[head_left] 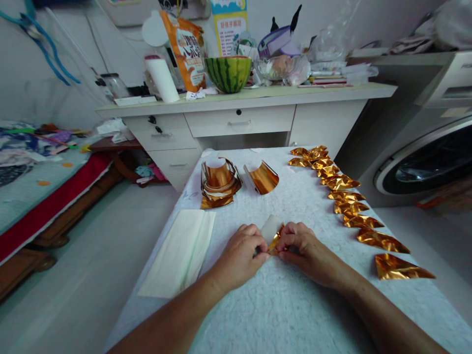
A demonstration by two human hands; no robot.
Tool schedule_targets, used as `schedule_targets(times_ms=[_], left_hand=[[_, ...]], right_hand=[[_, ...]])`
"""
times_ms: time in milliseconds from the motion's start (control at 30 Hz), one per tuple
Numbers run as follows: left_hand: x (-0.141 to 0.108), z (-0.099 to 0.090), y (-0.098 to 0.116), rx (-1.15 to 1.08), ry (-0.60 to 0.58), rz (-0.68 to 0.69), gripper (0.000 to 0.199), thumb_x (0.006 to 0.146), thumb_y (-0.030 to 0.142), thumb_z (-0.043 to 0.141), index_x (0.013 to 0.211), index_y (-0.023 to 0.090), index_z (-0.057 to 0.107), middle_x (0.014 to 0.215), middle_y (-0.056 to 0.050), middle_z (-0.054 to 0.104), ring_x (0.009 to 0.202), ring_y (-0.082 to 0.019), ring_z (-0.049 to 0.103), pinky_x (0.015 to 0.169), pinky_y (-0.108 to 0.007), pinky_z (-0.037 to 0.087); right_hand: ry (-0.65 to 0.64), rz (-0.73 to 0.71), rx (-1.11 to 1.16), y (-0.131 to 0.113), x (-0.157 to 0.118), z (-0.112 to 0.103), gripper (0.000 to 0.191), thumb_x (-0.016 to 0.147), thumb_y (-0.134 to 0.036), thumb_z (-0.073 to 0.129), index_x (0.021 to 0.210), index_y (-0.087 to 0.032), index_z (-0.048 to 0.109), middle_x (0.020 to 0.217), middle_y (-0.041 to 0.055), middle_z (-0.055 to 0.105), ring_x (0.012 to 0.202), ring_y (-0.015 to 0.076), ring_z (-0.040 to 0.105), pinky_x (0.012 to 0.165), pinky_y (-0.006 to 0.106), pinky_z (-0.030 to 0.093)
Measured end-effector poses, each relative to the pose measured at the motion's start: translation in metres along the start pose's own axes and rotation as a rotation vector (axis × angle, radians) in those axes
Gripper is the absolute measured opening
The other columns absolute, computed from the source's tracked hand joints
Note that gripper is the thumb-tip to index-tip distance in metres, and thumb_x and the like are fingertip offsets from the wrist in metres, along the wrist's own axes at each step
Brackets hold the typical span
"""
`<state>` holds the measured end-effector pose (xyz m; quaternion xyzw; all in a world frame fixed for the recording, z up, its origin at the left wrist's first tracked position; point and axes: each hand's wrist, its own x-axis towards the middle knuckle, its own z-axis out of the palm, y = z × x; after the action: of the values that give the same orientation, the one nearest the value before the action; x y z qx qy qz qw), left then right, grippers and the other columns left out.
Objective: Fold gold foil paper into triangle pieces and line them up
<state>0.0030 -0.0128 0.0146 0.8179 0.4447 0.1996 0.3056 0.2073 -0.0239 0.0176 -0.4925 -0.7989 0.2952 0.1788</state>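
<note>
Near the middle of the cloth-covered table, my left hand [246,250] and my right hand [303,248] pinch a small gold foil piece [275,242] between them. Its whitish backing side [271,227] shows just above the fingers. Behind the hands lies a curled gold foil sheet [264,177], and to its left stands a stack of curled gold foil sheets [220,181]. Several folded gold foil pieces [347,206] form a line along the table's right side; the nearest folded piece [401,268] is at the right edge.
Pale paper sheets [179,253] lie flat at the table's left. Beyond the table stands a white desk [239,102] with a watermelon half [228,73], an orange bag and plastic bags. A washing machine [424,142] is at the right, a bed [44,182] at the left.
</note>
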Motion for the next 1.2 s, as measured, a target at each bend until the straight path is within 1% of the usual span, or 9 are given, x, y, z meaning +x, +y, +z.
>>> schedule_targets(times_ms=[133,333,467,633,767,1000,1200], left_hand=[[-0.001,0.001,-0.001,-0.005,-0.013,0.013,0.008,0.080,0.013,0.064,0.074,0.019,0.064,0.085,0.000,0.057,0.091,-0.017,0.052,0.081,-0.029,0.041],[-0.002,0.002,0.000,0.009,0.014,-0.020,0.009,0.079,0.015,0.066,0.072,0.019,0.062,0.085,-0.001,0.056,0.091,-0.018,0.051,0.082,-0.030,0.041],[-0.003,0.002,0.000,0.027,0.033,-0.050,0.009,0.078,0.016,0.066,0.071,0.019,0.061,0.088,-0.001,0.056,0.092,-0.018,0.051,0.081,-0.031,0.041],[-0.004,0.003,-0.001,0.042,0.038,-0.024,0.011,0.082,0.013,0.058,0.074,0.019,0.062,0.087,-0.001,0.055,0.092,-0.018,0.050,0.083,-0.031,0.041],[-0.004,0.004,0.000,0.079,0.051,-0.039,0.010,0.080,0.012,0.058,0.073,0.019,0.060,0.087,-0.002,0.054,0.091,-0.018,0.050,0.081,-0.031,0.041],[-0.004,0.007,-0.001,0.097,0.066,-0.035,0.010,0.078,0.012,0.059,0.071,0.019,0.059,0.086,-0.002,0.054,0.089,-0.018,0.049,0.081,-0.031,0.041],[-0.004,0.009,-0.003,0.100,0.083,-0.053,0.011,0.074,0.011,0.060,0.067,0.019,0.057,0.086,-0.001,0.054,0.089,-0.019,0.049,0.081,-0.032,0.040]], right_hand=[[0.023,0.035,-0.022,-0.002,0.000,0.003,0.010,0.084,-0.017,0.060,0.076,-0.022,0.065,0.090,0.0027,0.060,0.089,0.0199,0.049,0.079,0.036,0.035],[0.066,0.114,-0.035,-0.005,0.004,0.009,0.010,0.084,-0.019,0.061,0.076,-0.022,0.066,0.087,0.0020,0.060,0.089,0.0201,0.051,0.080,0.036,0.034],[0.079,0.132,-0.071,-0.007,0.005,0.011,0.011,0.083,-0.017,0.060,0.074,-0.022,0.066,0.087,0.0026,0.060,0.088,0.0199,0.051,0.078,0.035,0.034],[0.098,0.151,-0.103,-0.008,0.005,0.013,0.011,0.081,-0.016,0.061,0.072,-0.022,0.066,0.085,0.0025,0.060,0.086,0.0198,0.051,0.076,0.034,0.034],[0.111,0.182,-0.125,-0.010,0.008,0.014,0.010,0.078,-0.015,0.062,0.071,-0.021,0.066,0.085,0.0030,0.060,0.085,0.0200,0.051,0.075,0.033,0.034],[0.120,0.168,-0.147,-0.010,0.008,0.017,0.010,0.079,-0.015,0.061,0.072,-0.021,0.065,0.085,0.0042,0.059,0.084,0.0204,0.050,0.074,0.034,0.034],[0.147,0.163,-0.142,-0.009,0.007,0.018,0.010,0.077,-0.013,0.060,0.071,-0.020,0.064,0.083,0.0044,0.059,0.083,0.0205,0.050,0.074,0.034,0.034]])
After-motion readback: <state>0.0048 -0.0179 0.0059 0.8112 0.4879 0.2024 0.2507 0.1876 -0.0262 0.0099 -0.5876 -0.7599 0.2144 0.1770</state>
